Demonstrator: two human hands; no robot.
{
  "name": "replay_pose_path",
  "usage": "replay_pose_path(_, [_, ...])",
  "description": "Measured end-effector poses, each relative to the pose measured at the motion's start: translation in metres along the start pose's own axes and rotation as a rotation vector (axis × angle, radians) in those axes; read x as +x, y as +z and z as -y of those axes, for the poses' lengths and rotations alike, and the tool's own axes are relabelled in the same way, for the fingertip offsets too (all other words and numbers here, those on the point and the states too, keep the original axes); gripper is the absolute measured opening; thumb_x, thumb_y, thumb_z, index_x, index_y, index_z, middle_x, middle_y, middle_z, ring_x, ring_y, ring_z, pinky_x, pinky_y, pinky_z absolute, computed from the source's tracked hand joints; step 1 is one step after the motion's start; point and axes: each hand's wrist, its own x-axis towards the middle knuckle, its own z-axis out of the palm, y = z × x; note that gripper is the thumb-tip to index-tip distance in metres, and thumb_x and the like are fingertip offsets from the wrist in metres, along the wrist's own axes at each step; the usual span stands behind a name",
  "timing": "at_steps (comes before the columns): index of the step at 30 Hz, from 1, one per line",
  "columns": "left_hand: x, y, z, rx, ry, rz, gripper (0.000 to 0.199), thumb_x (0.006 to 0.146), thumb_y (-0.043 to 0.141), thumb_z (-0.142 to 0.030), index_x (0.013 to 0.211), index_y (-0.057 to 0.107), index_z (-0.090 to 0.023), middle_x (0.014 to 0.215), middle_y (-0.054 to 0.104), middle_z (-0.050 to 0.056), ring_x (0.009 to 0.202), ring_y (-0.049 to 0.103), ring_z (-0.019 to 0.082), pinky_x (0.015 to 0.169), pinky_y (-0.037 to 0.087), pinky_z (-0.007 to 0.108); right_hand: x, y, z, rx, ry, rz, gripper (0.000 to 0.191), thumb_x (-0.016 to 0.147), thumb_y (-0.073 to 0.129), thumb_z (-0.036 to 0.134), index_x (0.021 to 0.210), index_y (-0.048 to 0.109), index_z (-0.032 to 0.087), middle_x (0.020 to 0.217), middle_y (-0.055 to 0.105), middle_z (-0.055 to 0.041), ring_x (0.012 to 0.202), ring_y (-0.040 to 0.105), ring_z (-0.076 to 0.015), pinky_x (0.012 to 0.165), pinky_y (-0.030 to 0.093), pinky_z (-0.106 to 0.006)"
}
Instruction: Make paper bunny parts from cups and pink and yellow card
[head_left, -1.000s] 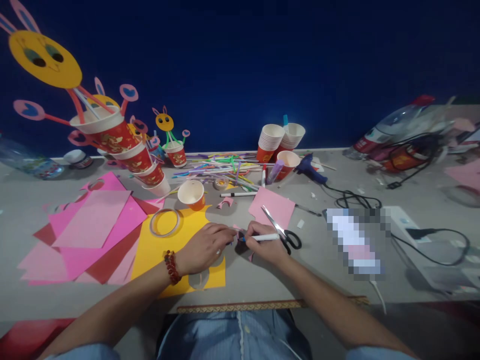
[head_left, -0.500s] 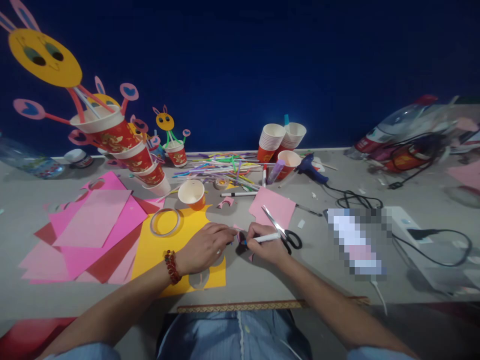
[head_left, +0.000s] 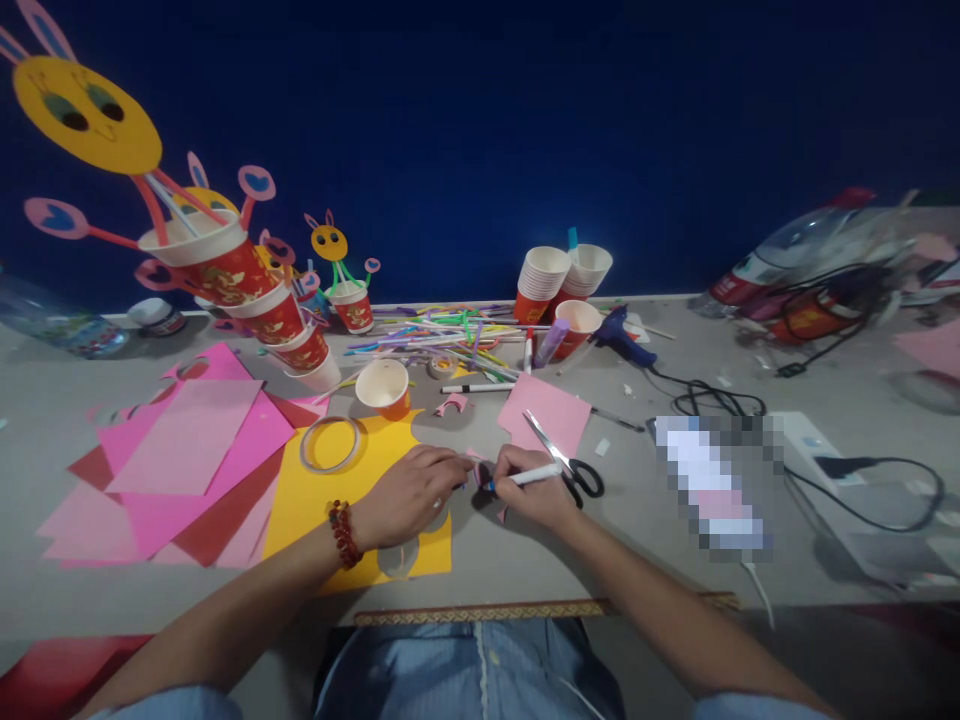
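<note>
My right hand (head_left: 534, 490) is closed around a white marker (head_left: 538, 474), its blue tip pointing left and down at a small pink paper piece (head_left: 478, 470). Opposite it, my left hand (head_left: 416, 490) lies palm down over the edge of a yellow sheet (head_left: 307, 520), fingers bent and pressing the pink piece to the table. Something small and blue shows at its fingertips, too small to name. The fingers hide part of the pink piece. Black-handled scissors (head_left: 586, 479) lie just beyond my right hand, partly on a pink sheet (head_left: 551, 405).
A tape roll (head_left: 331, 468) rests on the yellow sheet, near a paper cup (head_left: 394, 408). Stacked cups with paper bunny figures (head_left: 90, 115) stand at left, behind pink sheets (head_left: 187, 430). Pipe cleaners (head_left: 442, 330), a glue gun (head_left: 621, 338) and a pixelated phone (head_left: 712, 485) lie around.
Both hands stay in almost the same place. The marker has shifted very slightly; otherwise the table looks the same.
</note>
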Motion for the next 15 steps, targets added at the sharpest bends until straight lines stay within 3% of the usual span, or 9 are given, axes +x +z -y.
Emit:
replay_pose_path(8, [0.0007,0.0008,-0.0006,-0.012,-0.024,-0.007,0.030,0.095,0.046,-0.011,0.121,0.056,-0.020,0.133,0.063,0.008,0.126,0.053,0.021,0.105,0.042,0.040,0.0016,0.0003,-0.0004,0.010,0.017,-0.085,0.012,0.072,0.052,0.019,0.061,0.049,0.022,0.056,0.054,0.0038,0.052,0.048,-0.0126,0.051,0.037,-0.024])
replay_pose_path(15, [0.0003,0.0006,-0.0011,-0.013,-0.020,-0.010,0.030,0.094,0.047,-0.011,0.122,0.056,-0.020,0.135,0.061,0.008,0.126,0.052,0.021,0.106,0.042,0.040,0.0015,0.0010,0.0026,-0.015,0.029,-0.074,0.012,0.074,0.054,0.019,0.063,0.052,0.022,0.056,0.057,0.0027,0.053,0.050,-0.0136,0.050,0.038,-0.024])
